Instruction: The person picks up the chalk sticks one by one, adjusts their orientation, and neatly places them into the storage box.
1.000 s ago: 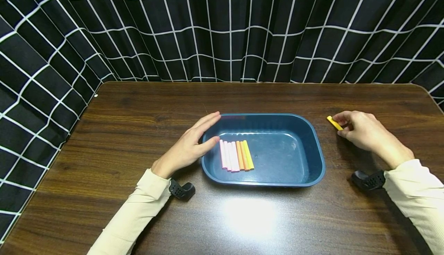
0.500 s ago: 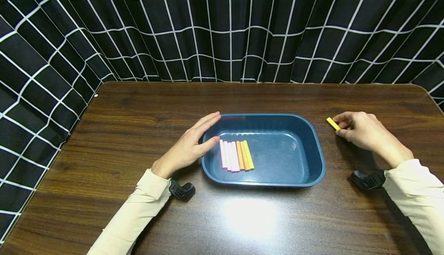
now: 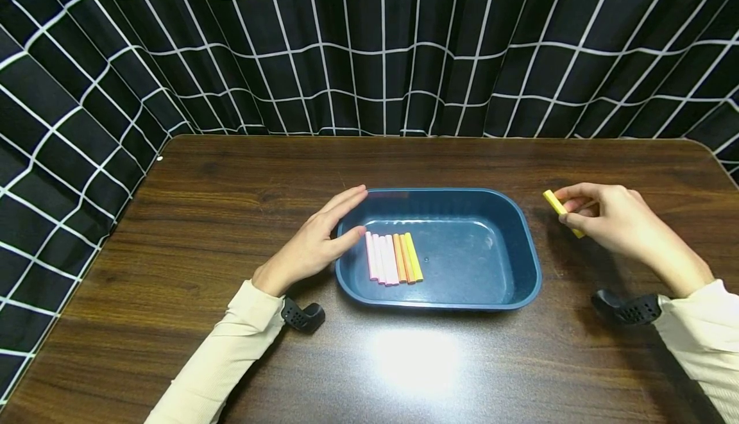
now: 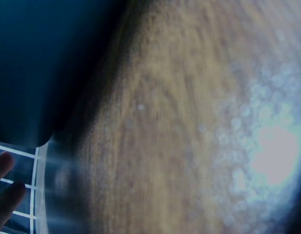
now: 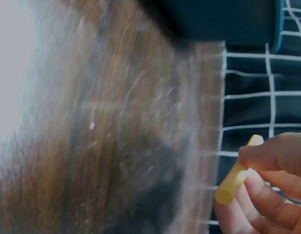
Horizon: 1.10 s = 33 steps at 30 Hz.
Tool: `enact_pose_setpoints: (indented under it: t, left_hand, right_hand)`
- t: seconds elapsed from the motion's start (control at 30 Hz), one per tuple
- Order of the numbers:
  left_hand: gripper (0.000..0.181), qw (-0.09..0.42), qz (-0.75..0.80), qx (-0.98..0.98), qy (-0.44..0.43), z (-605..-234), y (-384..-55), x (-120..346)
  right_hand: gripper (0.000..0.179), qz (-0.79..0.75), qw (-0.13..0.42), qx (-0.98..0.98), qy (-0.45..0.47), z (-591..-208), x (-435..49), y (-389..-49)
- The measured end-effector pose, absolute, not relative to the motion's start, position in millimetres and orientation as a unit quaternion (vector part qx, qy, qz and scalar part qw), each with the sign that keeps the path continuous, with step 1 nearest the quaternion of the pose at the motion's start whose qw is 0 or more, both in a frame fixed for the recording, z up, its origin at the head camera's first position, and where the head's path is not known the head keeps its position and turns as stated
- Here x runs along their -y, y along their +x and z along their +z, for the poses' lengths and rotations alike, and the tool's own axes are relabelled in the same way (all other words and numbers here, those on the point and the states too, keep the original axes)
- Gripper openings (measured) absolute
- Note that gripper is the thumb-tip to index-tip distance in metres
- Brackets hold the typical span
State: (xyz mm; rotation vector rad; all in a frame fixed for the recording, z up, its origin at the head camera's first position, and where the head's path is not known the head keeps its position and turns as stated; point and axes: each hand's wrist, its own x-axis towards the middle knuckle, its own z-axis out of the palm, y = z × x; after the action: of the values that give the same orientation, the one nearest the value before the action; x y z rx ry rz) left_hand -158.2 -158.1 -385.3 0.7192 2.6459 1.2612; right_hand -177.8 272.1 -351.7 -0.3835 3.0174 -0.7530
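My right hand pinches a yellow stick of chalk between thumb and fingers, to the right of a blue plastic tub. In the right wrist view the same chalk slants under the thumb, its round end showing. My left hand rests at the tub's left rim with its fingers fairly straight. Inside the tub, on the left of its floor, a row of chalk sticks lies side by side: several pink sticks, then orange sticks, then a yellow stick at the right end.
The tub stands on a brown wood-grain table. A black curtain with a white grid hangs behind the table and along its left side. Bright glare lies on the table in front of the tub.
My right hand has lifted the yellow chalk from close to the table, and the wrist has shifted slightly right. More of the chalk shows below the thumb. My left hand has stayed in place.
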Motion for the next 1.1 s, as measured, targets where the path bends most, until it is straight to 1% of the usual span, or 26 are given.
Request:
enact_pose_setpoints:
  t: [0.23,0.37,0.6,0.87,1.1]
  left_hand:
    - [0.061,0.061,0.417,-0.876,0.236,-386,-158,159]
    - [0.061,0.06,0.416,-0.876,0.237,-386,-159,159]
    - [0.061,0.056,0.415,-0.875,0.242,-385,-159,158]
    - [0.06,0.057,0.413,-0.876,0.242,-386,-160,157]
    - [0.06,0.058,0.414,-0.876,0.241,-387,-159,157]
  right_hand:
    - [0.029,-0.261,-0.009,-0.957,-0.128,-335,-258,-163]
    - [0.031,-0.281,-0.006,-0.951,-0.129,-328,-248,-156]
    - [0.036,-0.331,0.033,-0.936,-0.12,-320,-232,-145]
    - [0.044,-0.395,0.109,-0.902,-0.136,-321,-216,-141]
    - [0.045,-0.404,0.128,-0.895,-0.138,-320,-202,-138]
